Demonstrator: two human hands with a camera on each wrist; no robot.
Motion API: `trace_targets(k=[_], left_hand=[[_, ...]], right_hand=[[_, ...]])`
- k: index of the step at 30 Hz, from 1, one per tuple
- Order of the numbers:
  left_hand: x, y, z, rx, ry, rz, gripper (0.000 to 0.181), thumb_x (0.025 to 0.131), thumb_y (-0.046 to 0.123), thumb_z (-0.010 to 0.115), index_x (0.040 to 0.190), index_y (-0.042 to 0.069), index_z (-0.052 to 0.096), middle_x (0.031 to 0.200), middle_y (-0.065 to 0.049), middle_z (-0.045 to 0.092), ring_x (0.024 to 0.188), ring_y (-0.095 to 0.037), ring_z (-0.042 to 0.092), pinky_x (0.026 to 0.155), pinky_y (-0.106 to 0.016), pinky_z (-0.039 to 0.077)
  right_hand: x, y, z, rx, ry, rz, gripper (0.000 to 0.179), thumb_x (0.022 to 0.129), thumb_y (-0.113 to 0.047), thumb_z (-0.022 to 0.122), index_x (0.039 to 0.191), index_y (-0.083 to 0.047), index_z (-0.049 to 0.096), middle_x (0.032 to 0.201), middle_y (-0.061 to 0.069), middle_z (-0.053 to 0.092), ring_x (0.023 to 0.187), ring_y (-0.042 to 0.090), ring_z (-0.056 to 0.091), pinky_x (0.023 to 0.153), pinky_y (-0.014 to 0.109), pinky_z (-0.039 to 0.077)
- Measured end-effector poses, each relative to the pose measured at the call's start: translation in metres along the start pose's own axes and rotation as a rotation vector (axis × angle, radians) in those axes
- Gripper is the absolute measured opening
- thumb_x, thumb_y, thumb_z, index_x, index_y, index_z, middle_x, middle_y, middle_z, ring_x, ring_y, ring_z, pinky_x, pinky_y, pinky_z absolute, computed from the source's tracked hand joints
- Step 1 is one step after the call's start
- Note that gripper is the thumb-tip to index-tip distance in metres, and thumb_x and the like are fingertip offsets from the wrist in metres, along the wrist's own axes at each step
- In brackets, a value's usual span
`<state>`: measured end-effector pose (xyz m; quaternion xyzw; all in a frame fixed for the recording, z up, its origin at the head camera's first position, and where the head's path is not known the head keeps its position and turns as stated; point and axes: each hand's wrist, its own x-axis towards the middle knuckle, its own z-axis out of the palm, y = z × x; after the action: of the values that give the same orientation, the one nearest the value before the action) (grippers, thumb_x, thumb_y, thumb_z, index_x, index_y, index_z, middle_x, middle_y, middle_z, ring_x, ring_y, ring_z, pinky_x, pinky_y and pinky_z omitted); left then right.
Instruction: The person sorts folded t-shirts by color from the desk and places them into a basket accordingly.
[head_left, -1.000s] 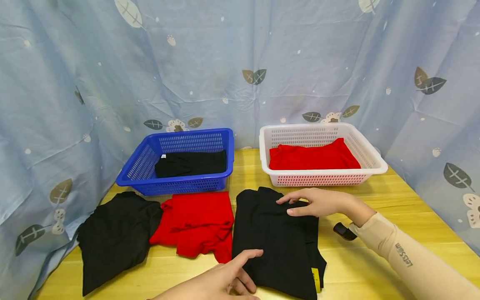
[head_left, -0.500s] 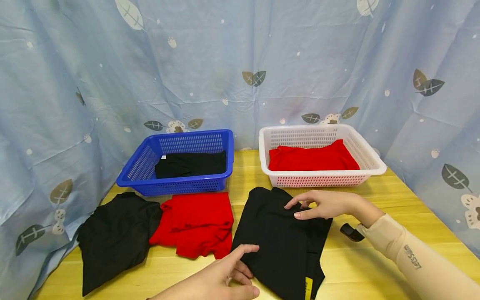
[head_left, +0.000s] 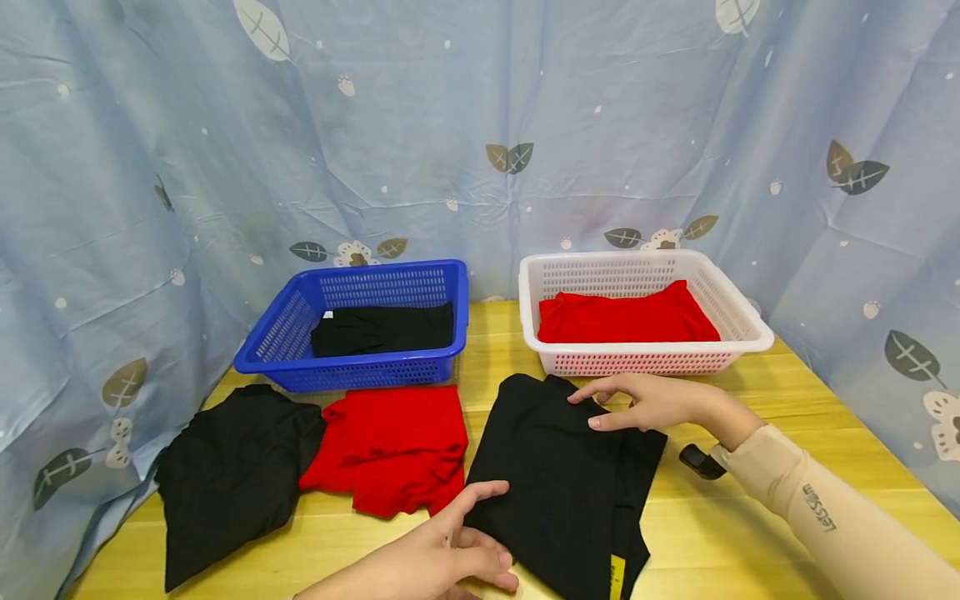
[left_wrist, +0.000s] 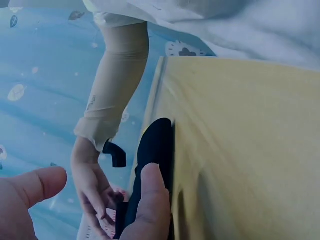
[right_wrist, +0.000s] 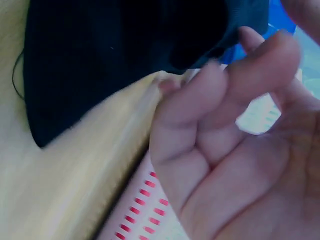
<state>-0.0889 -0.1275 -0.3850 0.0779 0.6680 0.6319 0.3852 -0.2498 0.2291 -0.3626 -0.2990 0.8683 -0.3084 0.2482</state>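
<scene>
A folded black garment (head_left: 555,483) with a yellow label (head_left: 617,575) at its lower edge lies on the wooden table in the head view. My right hand (head_left: 648,406) is over its upper right part, fingers loosely bent and thumb apart from them; whether the fingertips touch the cloth I cannot tell. In the right wrist view nothing shows between the fingers (right_wrist: 200,100) and thumb, with black cloth beyond. At the garment's lower left, my left hand (head_left: 435,550) has its index finger stretched out and its other fingers loosely bent, holding nothing visible.
Left of it lie a crumpled red garment (head_left: 401,450) and another black garment (head_left: 240,483). Behind stand a blue basket (head_left: 352,360) containing black cloth and a white basket (head_left: 645,357) containing red cloth. A patterned curtain (head_left: 420,125) hangs at the back and sides.
The black garment has turned and shifted slightly right, its upper end leaning right. My right hand moved a little right with it; my left hand's fingers have shifted slightly.
</scene>
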Motion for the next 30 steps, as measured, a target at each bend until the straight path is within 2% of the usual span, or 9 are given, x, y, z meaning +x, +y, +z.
trace_targets(k=[2,4,7,9,13,16,21,24,30], left_hand=[[0.001,-0.001,0.001,-0.014,0.014,-0.003,0.078,0.104,0.017,0.069,0.168,0.022,0.024,0.113,-0.012,0.074,0.113,-0.027,0.077,0.097,-0.044,0.063],[0.002,-0.002,0.002,-0.030,0.020,-0.005,0.077,0.105,0.018,0.068,0.168,0.020,0.024,0.116,-0.013,0.074,0.113,-0.029,0.077,0.098,-0.046,0.063],[0.004,-0.003,0.003,-0.068,0.009,-0.011,0.074,0.107,0.021,0.065,0.168,0.018,0.023,0.119,-0.016,0.074,0.115,-0.029,0.076,0.100,-0.046,0.063],[0.007,-0.003,0.004,-0.098,-0.004,-0.017,0.073,0.108,0.022,0.062,0.169,0.017,0.022,0.122,-0.018,0.072,0.117,-0.030,0.075,0.102,-0.047,0.062],[0.012,-0.003,0.006,-0.143,-0.038,-0.010,0.072,0.108,0.022,0.060,0.170,0.015,0.022,0.119,-0.017,0.073,0.115,-0.026,0.073,0.097,-0.042,0.063],[0.014,-0.002,0.007,-0.168,-0.052,0.007,0.073,0.107,0.019,0.060,0.170,0.013,0.023,0.104,-0.007,0.074,0.112,-0.025,0.072,0.090,-0.035,0.062],[0.018,-0.001,0.012,-0.192,-0.044,0.030,0.073,0.106,0.016,0.060,0.169,0.008,0.026,0.091,0.001,0.067,0.112,-0.023,0.069,0.085,-0.032,0.061],[0.019,-0.004,0.014,-0.182,-0.017,0.028,0.070,0.106,0.015,0.061,0.168,0.008,0.030,0.101,-0.004,0.066,0.108,-0.021,0.068,0.083,-0.030,0.061],[0.019,-0.009,0.012,-0.054,0.021,0.057,0.064,0.105,0.010,0.063,0.164,0.009,0.040,0.114,-0.011,0.069,0.102,-0.020,0.065,0.077,-0.026,0.060]], right_hand=[[0.001,0.001,0.000,0.009,-0.006,-0.001,0.048,0.103,-0.040,0.073,0.148,-0.028,0.064,0.146,0.016,0.062,0.115,0.028,0.062,0.065,0.034,0.057],[0.003,0.001,-0.001,0.041,-0.030,0.008,0.047,0.103,-0.038,0.073,0.148,-0.028,0.064,0.133,0.013,0.064,0.092,0.022,0.062,0.061,0.030,0.053],[0.007,0.002,-0.001,0.100,-0.076,0.028,0.045,0.103,-0.037,0.073,0.146,-0.029,0.065,0.105,0.006,0.060,0.063,0.016,0.048,0.056,0.024,0.046],[0.010,0.003,-0.002,0.164,-0.124,0.057,0.045,0.103,-0.037,0.072,0.146,-0.029,0.065,0.087,0.003,0.052,0.056,0.014,0.040,0.055,0.024,0.043],[0.017,0.004,0.000,0.265,-0.236,0.097,0.044,0.105,-0.038,0.069,0.148,-0.030,0.065,0.064,-0.002,0.034,0.051,0.015,0.031,0.055,0.025,0.039],[0.021,0.004,0.002,0.291,-0.280,0.079,0.042,0.106,-0.037,0.067,0.147,-0.027,0.066,0.058,-0.004,0.026,0.049,0.015,0.025,0.054,0.025,0.037],[0.022,0.003,0.002,0.293,-0.264,0.067,0.039,0.106,-0.036,0.068,0.142,-0.022,0.070,0.057,-0.006,0.026,0.047,0.014,0.023,0.052,0.024,0.034],[0.019,0.002,0.002,0.287,-0.245,0.067,0.037,0.106,-0.035,0.069,0.139,-0.021,0.073,0.057,-0.007,0.024,0.048,0.014,0.020,0.050,0.023,0.030],[0.009,-0.007,0.000,0.230,-0.189,0.031,0.032,0.105,-0.034,0.070,0.134,-0.022,0.077,0.060,-0.007,0.030,0.047,0.013,0.017,0.047,0.021,0.026]])
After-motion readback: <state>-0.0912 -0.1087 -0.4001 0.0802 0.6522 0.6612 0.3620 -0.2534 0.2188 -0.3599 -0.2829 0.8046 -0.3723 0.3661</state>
